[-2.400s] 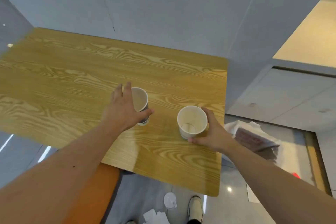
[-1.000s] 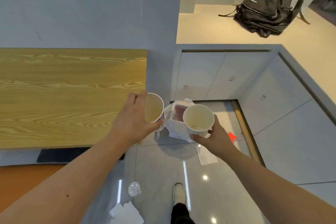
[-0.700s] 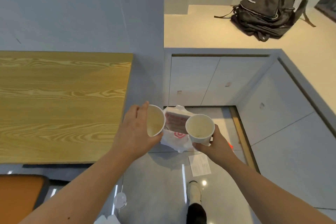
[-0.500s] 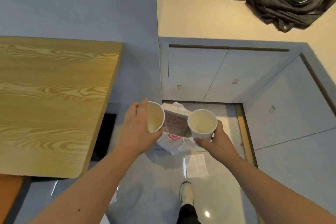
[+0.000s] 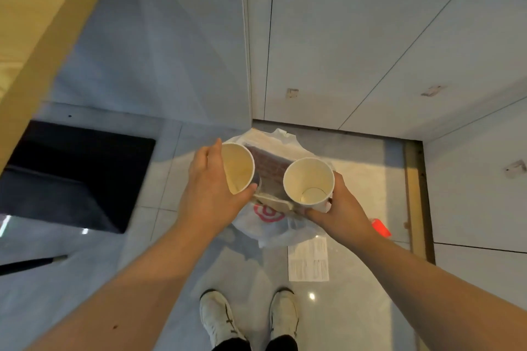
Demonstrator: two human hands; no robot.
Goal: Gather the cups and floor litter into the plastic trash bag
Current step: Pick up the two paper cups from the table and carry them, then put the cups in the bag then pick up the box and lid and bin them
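- The left hand [image 5: 209,191] is wrapped around a paper cup [image 5: 238,167], thumb at the rim's near edge; the cup tilts with its mouth toward the right hand.
- The right hand [image 5: 340,211] grips a second paper cup [image 5: 308,181] from beneath, mouth up and a little toward the camera.
- The two cups sit near each other, apart, with a gap between them.
- The plastic trash bag [image 5: 271,224] lies on the floor [image 5: 176,279] directly below and between both hands, its opening showing reddish-brown contents.
- A paper receipt [image 5: 308,259] lies flat on the floor under the right forearm, just beside the bag.
- A small red scrap [image 5: 380,227] lies beyond the right wrist.
- The wooden tabletop [image 5: 31,25] is well off to the left hand's outer side.
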